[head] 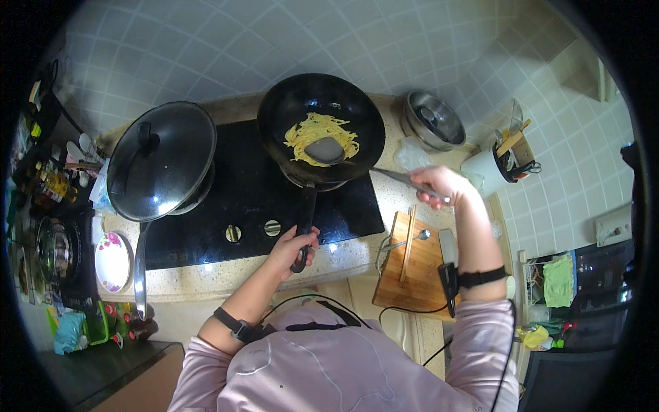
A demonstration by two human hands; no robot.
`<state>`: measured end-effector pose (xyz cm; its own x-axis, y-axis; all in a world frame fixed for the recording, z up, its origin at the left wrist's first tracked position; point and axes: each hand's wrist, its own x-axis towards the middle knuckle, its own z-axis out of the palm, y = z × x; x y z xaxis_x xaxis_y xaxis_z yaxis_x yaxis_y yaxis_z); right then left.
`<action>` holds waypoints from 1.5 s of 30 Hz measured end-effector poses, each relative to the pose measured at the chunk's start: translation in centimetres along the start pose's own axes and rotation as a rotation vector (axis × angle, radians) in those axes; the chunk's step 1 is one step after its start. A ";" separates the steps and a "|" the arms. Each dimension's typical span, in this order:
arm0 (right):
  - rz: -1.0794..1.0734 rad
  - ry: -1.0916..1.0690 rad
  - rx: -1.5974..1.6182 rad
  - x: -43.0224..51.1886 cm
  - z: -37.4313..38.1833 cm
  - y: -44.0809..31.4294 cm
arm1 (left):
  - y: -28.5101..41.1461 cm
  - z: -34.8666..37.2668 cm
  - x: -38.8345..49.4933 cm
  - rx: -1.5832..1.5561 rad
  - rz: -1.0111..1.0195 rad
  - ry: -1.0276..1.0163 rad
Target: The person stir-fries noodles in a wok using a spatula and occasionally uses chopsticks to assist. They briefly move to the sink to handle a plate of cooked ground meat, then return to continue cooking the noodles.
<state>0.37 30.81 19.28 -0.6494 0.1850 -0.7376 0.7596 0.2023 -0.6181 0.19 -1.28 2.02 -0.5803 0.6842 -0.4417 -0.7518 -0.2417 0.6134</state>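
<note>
A black wok (pixel 322 92) stands on the right burner of the gas hob. Yellow shredded food, cut in thin strips, (pixel 319 129) lies at its bottom. My left hand (pixel 294 251) is closed round the wok's black handle (pixel 307 206), near its end. My right hand (pixel 436 185), right of the wok, grips the handle of a metal spatula (pixel 325 150); its broad blade rests on the strips. On the left burner a second pan with a long metal handle (pixel 141 273) is covered by a dark lid (pixel 170 159) with a black knob.
Chopsticks (pixel 408 242) and a metal spoon (pixel 423 235) lie on a wooden cutting board (pixel 396 273) at the right. Behind my right hand are a steel bowl (pixel 435 121) and a white utensil holder (pixel 484 167). A flowered plate (pixel 112 262) sits left of the glass hob (pixel 247 175).
</note>
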 end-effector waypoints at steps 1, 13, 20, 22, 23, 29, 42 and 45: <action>0.045 -0.014 -0.078 0.4 -0.2 -1.5 | 0.0 0.0 0.1 -0.007 0.009 -0.011; -0.176 0.542 -0.949 -6.1 -0.1 -7.7 | -0.5 -0.7 0.4 -0.004 -0.011 -0.017; -0.629 0.812 -1.273 -3.3 3.8 6.3 | -0.2 -0.9 0.4 0.015 -0.028 -0.031; -0.670 0.862 -1.222 -2.9 4.6 9.5 | -0.1 -0.9 0.4 0.012 -0.022 -0.041; -0.698 0.900 -1.209 -2.8 5.0 10.8 | -0.1 -0.8 0.3 0.010 -0.023 -0.043; -0.739 0.982 -1.049 -1.3 6.4 15.0 | 0.0 -0.8 0.3 0.026 -0.025 -0.021; -0.549 0.749 -1.097 -11.0 6.2 6.7 | -0.1 -0.7 0.2 0.035 -0.023 -0.010; -0.486 0.729 -1.177 -11.0 7.3 6.2 | -0.2 -0.8 0.3 -0.002 -0.019 -0.019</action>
<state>12.48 22.98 21.56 -0.9725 0.2328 -0.0078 0.2316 0.9698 0.0767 -0.12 -1.60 1.25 -0.5602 0.7017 -0.4403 -0.7632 -0.2304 0.6037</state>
